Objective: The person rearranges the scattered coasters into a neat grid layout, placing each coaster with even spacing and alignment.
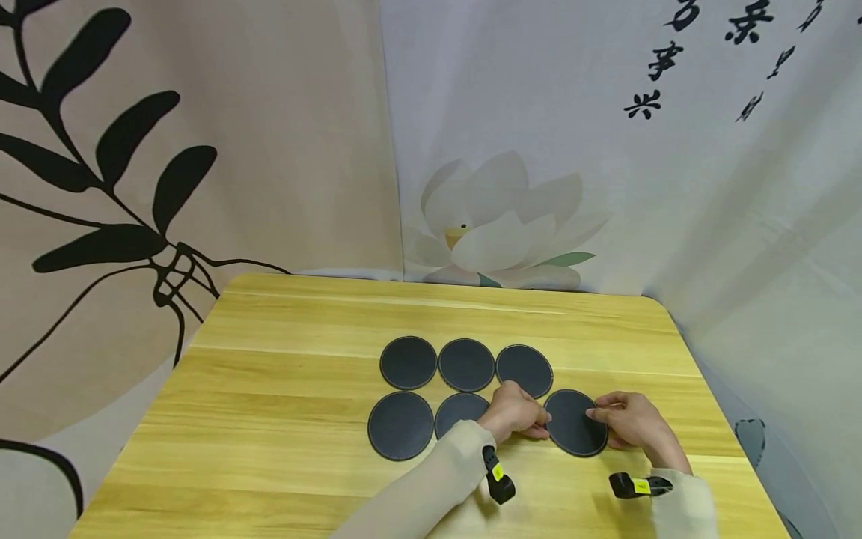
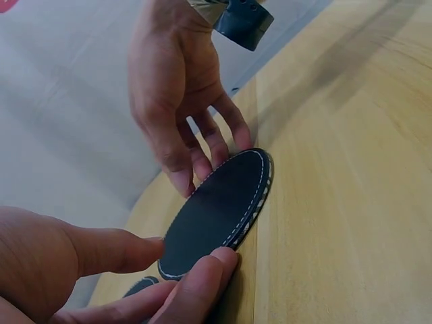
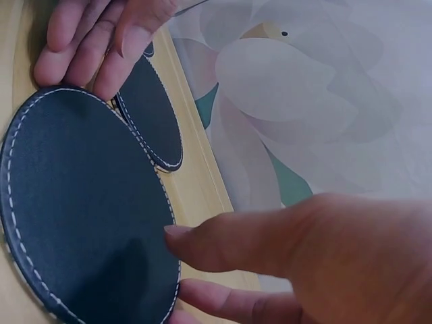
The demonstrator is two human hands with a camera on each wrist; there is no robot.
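A round black coaster (image 1: 575,423) with white stitching round its rim is between my two hands at the right end of the front row. My left hand (image 1: 515,410) pinches its left edge, with the thumb by the upper face and the fingers at the rim. At the opposite edge, my right hand (image 1: 633,421) pinches it, thumb on top and fingers under the rim. The left wrist view shows the held coaster (image 2: 216,209) tilted, its pale patterned side edge visible. Partly behind my left hand lies another black coaster (image 1: 459,412).
Three more coasters form a back row: left (image 1: 408,362), middle (image 1: 467,364) and right (image 1: 524,368). A further coaster (image 1: 400,425) lies at the front left. All are on a wooden table (image 1: 269,419), with printed curtains (image 1: 303,135) behind it.
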